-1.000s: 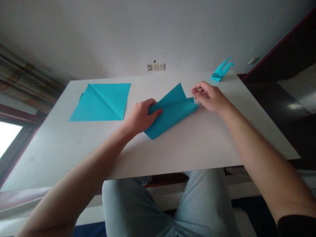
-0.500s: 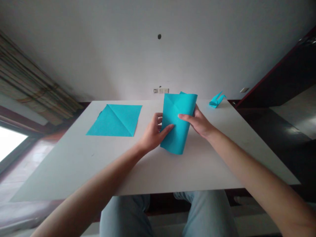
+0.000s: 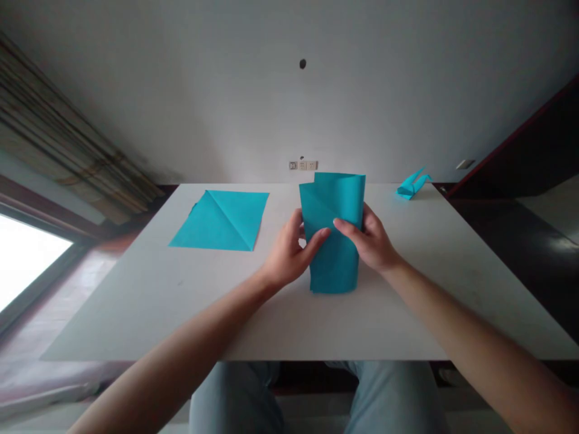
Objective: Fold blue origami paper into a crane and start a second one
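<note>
Between my two hands, a sheet of turquoise paper is held upright, bent over on itself so its right side curves round. Its two layers are offset at the top left, where one edge stands higher. My left hand pinches the left edge, thumb in front and fingers behind. On the right side, my right hand grips the curved part with its thumb across the front. The fingertips behind the paper are hidden. A second turquoise sheet with a diagonal crease lies flat to the left.
A folded turquoise paper crane sits at the far right of the white table. Beyond the table's back edge is a wall with sockets. A curtain hangs at left; my knees are under the front edge.
The held paper has turned more upright and come slightly nearer, and its layers' top edges now sit differently. Both hands keep hold of it. The whole view has shifted a little.
</note>
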The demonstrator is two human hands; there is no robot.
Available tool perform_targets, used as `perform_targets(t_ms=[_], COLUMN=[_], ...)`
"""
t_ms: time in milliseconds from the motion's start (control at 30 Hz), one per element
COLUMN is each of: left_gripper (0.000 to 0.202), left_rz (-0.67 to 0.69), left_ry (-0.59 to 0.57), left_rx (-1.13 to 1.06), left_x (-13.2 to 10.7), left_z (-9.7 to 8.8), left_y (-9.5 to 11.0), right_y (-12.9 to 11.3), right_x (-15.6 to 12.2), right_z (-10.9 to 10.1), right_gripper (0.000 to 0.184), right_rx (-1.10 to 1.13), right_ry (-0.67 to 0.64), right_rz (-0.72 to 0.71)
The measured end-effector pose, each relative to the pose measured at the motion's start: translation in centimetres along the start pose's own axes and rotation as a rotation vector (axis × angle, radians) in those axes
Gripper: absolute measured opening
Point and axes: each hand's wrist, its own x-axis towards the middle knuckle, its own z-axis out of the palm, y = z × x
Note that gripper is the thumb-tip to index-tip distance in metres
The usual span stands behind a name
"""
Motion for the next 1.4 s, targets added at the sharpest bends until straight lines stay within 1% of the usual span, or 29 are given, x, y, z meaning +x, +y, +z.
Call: perform_targets(t_ms=[100, 200, 300, 433, 533, 667, 767, 867, 1000, 1100, 1200, 1300, 1400], left_gripper=[0.047, 0.042, 0.04, 0.04, 0.041, 0.046, 0.056, 0.059, 0.068, 0.072, 0.073, 0.072, 0.071], left_rz=[0.02, 0.022, 0.042, 0.076, 0.113, 0.144, 0.141, 0.157, 0.161, 0.156, 0.146, 0.137, 0.157], left_ry=[0.008, 0.049, 0.089, 0.114, 0.113, 0.085, 0.099, 0.143, 0.173, 0.193, 0.185, 0.18, 0.206], left_rx=[-0.06, -0.028, 0.032, 0.067, 0.04, 0.015, -0.093, -0.187, -0.198, -0.185, -0.171, -0.147, -0.114], left_x=[0.1, 0.2, 0.3, 0.5, 0.6, 0.7, 0.9, 1.3, 1.7, 1.8, 1.6, 1.5, 1.4], left_z=[-0.1, -0.2, -0.4, -0.5, -0.6, -0.5, -0.3, -0.3, -0.4, -0.5, -0.5, -0.5, -0.6], left_y=[-0.2, -0.1, 0.4, 0.6, 0.3, -0.4, -0.9, -1.0, -0.4, -0.2, -0.3, -0.3, -0.3], right_y=[0.5, 0.4, -0.3, -1.2, -1.4, -1.1, -0.7, -0.5, -0.7, -0.7, -0.4, 0.0, -0.1], right_x=[0.4, 0.5, 0.0, -0.7, -0.8, -0.8, -0.7, -0.7, -0.6, -0.4, -0.3, -0.3, -0.5], right_z=[-0.6, -1.0, -0.8, -0.1, 0.1, 0.1, -0.1, -0.4, -0.6, -0.5, -0.2, 0.0, 0.2], right_gripper=[0.044, 0.044, 0.042, 0.036, 0.037, 0.047, 0.05, 0.045, 0.035, 0.039, 0.042, 0.043, 0.046], right_rx=[-0.037, -0.031, -0.018, -0.051, -0.042, 0.03, 0.078, 0.073, 0.068, 0.049, 0.042, 0.036, 0.031], right_ry=[0.049, -0.002, -0.075, -0.088, -0.092, -0.084, -0.089, -0.099, -0.144, -0.127, -0.066, -0.008, 0.002], right_rz=[-0.032, -0.023, -0.006, 0.01, 0.015, 0.022, 0.051, 0.074, 0.084, 0.026, -0.038, -0.048, -0.041])
